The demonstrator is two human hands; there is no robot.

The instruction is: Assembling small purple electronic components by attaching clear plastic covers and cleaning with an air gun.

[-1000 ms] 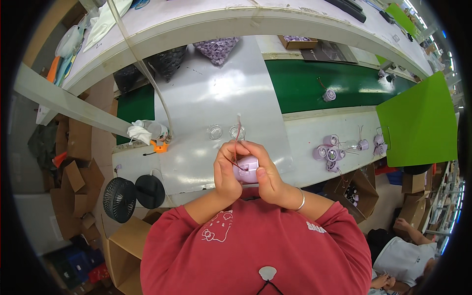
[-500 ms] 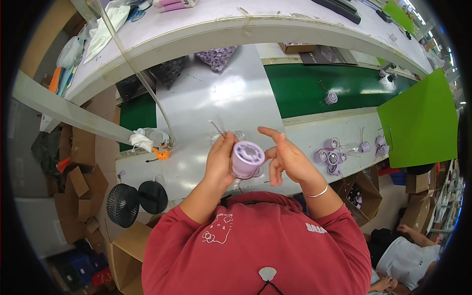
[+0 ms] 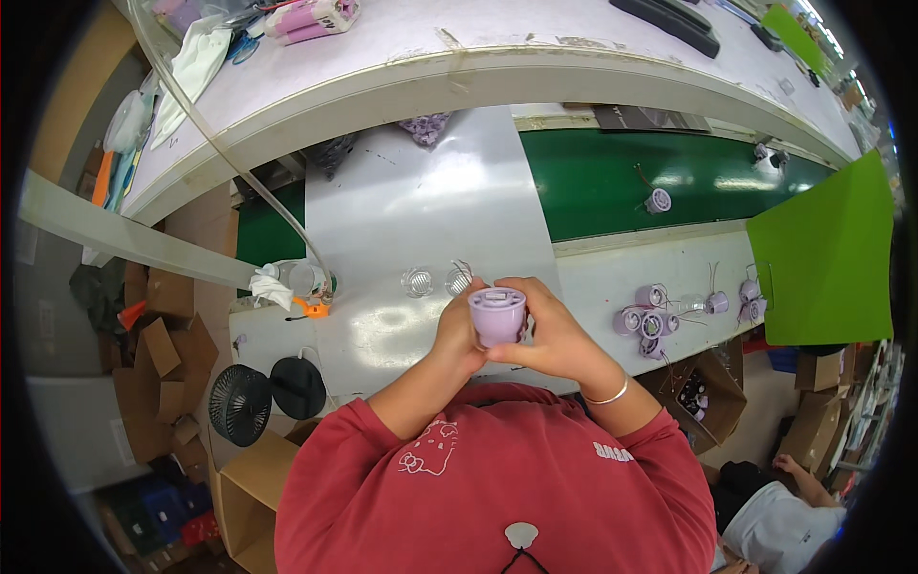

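Both hands grip one lilac cup-shaped part (image 3: 497,316) just above the bench (image 3: 421,210): the left hand (image 3: 457,332) wraps its side, the right hand (image 3: 553,335) closes on the other side. Keeping the slotted top face up and level, with fingers off the slot, should help; two clear caps (image 3: 437,281) lie just beyond.

A small lilac plastic cup-shaped housing (image 3: 498,316) sits between the left hand (image 3: 461,335) and the right hand (image 3: 557,337), above the pale grey worktop (image 3: 421,220). Two clear round plastic caps (image 3: 418,281) lie just behind it. A cluster of lilac wired parts (image 3: 652,320) lies to the right, and two black round desk fans (image 3: 268,397) stand to the left, below the worktop's edge.
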